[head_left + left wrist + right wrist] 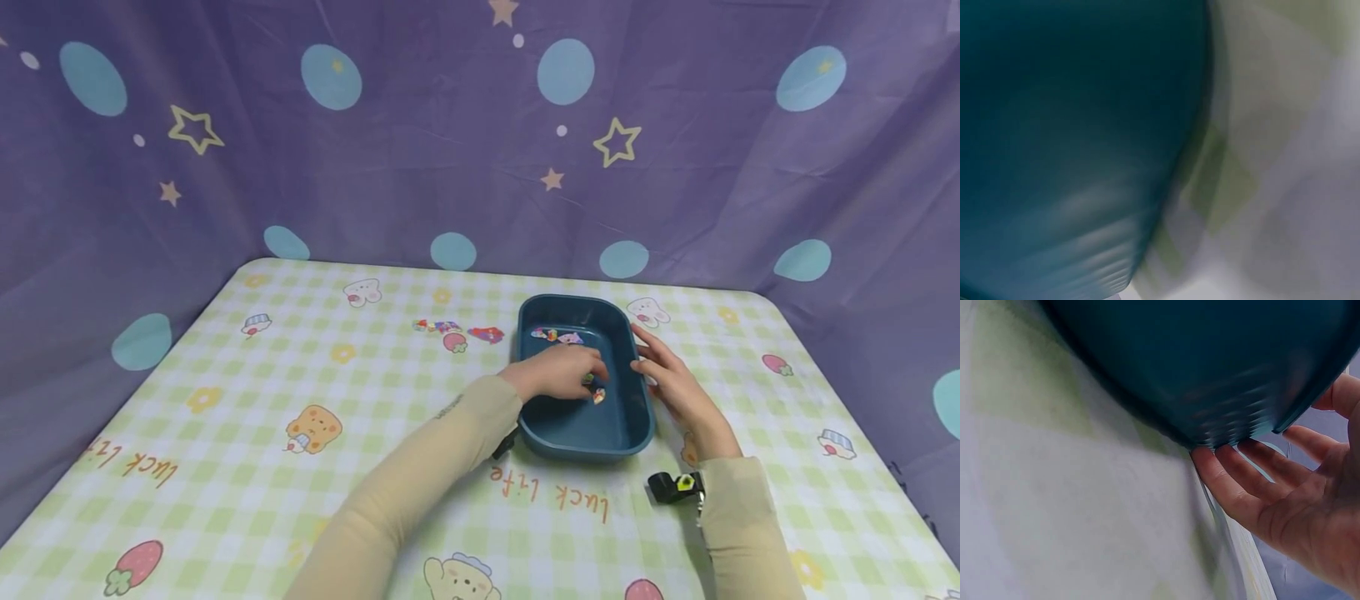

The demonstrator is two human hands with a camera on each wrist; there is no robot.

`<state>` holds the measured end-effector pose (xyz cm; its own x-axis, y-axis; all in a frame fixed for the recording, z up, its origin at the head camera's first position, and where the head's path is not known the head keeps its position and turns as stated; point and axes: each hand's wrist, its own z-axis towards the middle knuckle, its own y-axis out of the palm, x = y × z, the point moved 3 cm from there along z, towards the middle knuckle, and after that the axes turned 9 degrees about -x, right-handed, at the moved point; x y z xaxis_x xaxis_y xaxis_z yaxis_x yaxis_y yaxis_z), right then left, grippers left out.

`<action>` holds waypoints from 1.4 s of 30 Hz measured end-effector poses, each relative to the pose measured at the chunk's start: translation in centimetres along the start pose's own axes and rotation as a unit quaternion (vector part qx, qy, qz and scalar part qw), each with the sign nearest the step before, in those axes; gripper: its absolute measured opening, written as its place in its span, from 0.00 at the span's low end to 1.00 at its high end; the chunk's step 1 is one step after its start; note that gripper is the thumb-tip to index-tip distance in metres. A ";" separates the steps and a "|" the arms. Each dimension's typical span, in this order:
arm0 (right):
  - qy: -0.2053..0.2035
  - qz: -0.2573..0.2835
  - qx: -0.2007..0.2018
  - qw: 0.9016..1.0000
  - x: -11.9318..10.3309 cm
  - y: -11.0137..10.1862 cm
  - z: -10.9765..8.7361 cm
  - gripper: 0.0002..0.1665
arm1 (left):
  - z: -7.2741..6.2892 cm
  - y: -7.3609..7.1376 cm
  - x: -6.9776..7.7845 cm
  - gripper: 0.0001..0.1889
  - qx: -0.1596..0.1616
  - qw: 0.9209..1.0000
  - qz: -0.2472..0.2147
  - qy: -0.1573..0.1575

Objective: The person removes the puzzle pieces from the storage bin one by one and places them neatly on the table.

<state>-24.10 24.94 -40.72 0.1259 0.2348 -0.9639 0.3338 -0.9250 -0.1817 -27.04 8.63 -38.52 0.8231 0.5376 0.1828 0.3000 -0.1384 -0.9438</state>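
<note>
A dark teal rectangular basin (pixel 587 432) with rounded corners stands on the table. My left hand (pixel 562 371) reaches over its near-left rim and down inside, fingers bent toward the bottom. A small green-and-multicoloured piece (pixel 588 379) shows between its thumb and fingers; I cannot tell whether it is pinched. Just below lies another small colourful piece (pixel 598 396). Farther back in the basin are small flat pieces, one of them purple-pink (pixel 571 338). With extended fingers, my right hand (pixel 1297 494) touches the basin's outer right wall, thumb near the rim. The left wrist view shows only basin wall and cloth.
Left of the basin, small colourful flat pieces (pixel 447 327) and a red one (pixel 487 334) lie on the green-and-white checked tablecloth (pixel 225 467). A purple curtain (pixel 450 167) hangs behind the table. Black wrist cameras show by the sleeves, one (pixel 672 487) beside the right wrist.
</note>
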 end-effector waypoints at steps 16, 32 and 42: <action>0.002 -0.004 -0.003 1.000 -0.2 0.0 -0.2 0.39 | 0.3 0.8 0.0 0.14 -0.029 1.000 0.010 0.002; -0.004 -0.004 -0.002 1.000 -0.3 0.1 -0.2 0.38 | 0.0 0.5 0.2 0.11 -0.010 0.999 0.037 0.018; -0.007 -0.012 0.003 1.000 -0.1 0.0 0.0 0.38 | 0.3 0.7 0.0 0.07 -0.008 1.000 0.019 0.013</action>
<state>-24.07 24.90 -40.62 0.1041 0.2519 -0.9621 0.3306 -0.9211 -0.2054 -26.93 8.79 -39.26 0.8458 0.5105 0.1549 0.2762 -0.1706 -0.9458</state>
